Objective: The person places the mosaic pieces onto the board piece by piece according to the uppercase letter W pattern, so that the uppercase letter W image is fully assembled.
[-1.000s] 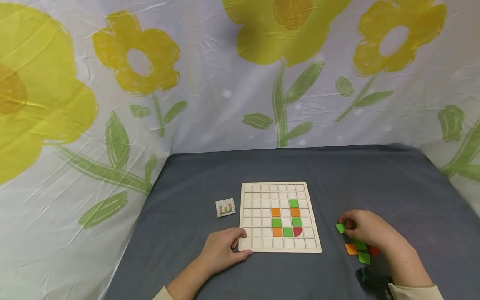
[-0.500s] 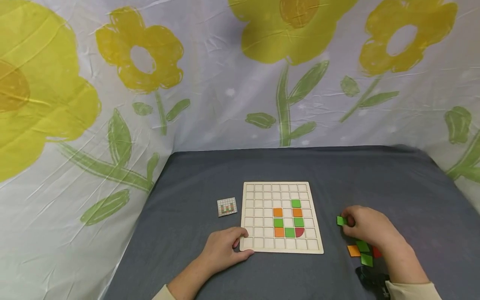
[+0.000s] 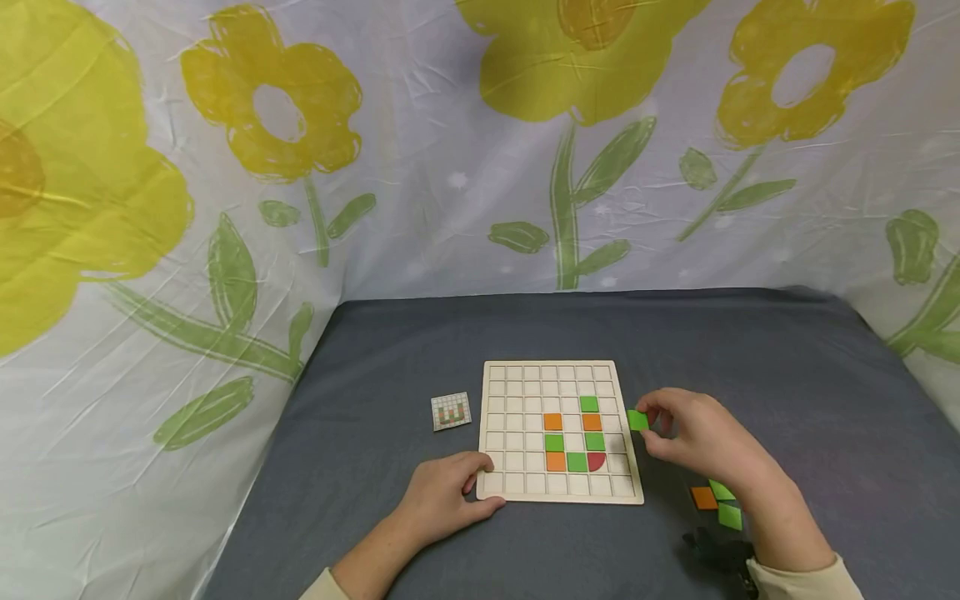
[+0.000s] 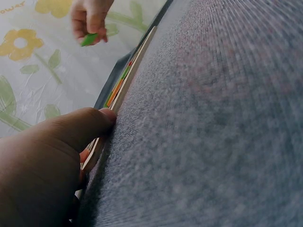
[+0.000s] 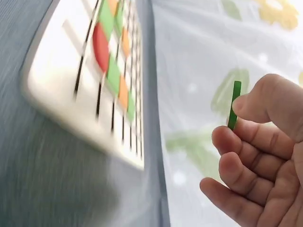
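Observation:
A wooden grid board [image 3: 525,487] lies on the table with green and orange squares and one red rounded piece set in its cells. My left hand [image 3: 448,498] holds the board's near left corner, thumb at the front edge and fingers at the left side. Just off the board's right edge, my right hand [image 3: 697,433] pinches a green square tile [image 3: 637,420] between thumb and fingers. In the right wrist view that green tile [image 5: 234,105] is seen edge-on, raised above the table.
Left of the board lies a small pattern card [image 3: 451,412]. Loose tiles, one orange [image 3: 704,498] and several green [image 3: 729,516], lie under the right forearm. A dark object [image 3: 716,550] sits by the right sleeve. A flowered cloth [image 3: 420,167] hangs behind the table.
My right hand has lifted the green tile from the loose pile and carried it left to the board's right edge. The left hand has stayed at the board's corner.

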A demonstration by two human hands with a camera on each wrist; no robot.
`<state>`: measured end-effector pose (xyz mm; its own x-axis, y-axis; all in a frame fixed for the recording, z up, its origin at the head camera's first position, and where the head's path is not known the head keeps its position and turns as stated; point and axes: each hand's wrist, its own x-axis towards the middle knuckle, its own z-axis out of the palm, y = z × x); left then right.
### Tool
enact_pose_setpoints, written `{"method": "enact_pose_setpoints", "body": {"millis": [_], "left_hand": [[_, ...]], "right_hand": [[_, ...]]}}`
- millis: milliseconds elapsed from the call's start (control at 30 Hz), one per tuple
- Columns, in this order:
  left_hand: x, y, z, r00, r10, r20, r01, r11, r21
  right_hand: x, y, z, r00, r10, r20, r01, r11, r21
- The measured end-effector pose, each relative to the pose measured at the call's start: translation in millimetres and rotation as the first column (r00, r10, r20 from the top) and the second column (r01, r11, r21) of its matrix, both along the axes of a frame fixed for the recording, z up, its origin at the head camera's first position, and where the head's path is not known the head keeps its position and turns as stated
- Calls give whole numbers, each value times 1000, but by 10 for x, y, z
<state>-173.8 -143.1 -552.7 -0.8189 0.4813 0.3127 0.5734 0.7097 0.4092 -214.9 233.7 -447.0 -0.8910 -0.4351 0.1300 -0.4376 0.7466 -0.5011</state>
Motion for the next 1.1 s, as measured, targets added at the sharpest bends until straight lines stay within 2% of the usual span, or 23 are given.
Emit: {"method": "enact_pose_setpoints", "body": {"millis": [200, 400, 667, 833, 1100], "left_hand": [[8, 3, 1, 1000, -2, 10, 2, 1000, 2], [6, 4, -7, 1000, 0, 8, 0, 1000, -4], [-16, -7, 9, 1000, -2, -19, 2, 1000, -4], [-23, -7, -6, 999, -5, -32, 5, 1000, -9], [-12, -3, -5, 999, -4, -36, 4, 1000, -1]], "right_hand": [[-66, -337, -61, 996, 93, -12, -93, 995, -20], [-46, -668, -177, 979, 168, -113, -159, 983, 89], [-34, -1042, -287, 965, 243, -96, -225, 960, 169], [-50, -1170, -411, 962, 263, -69, -241, 942, 234], [-32, -1210, -489, 957, 257, -135, -214, 938, 273]]}}
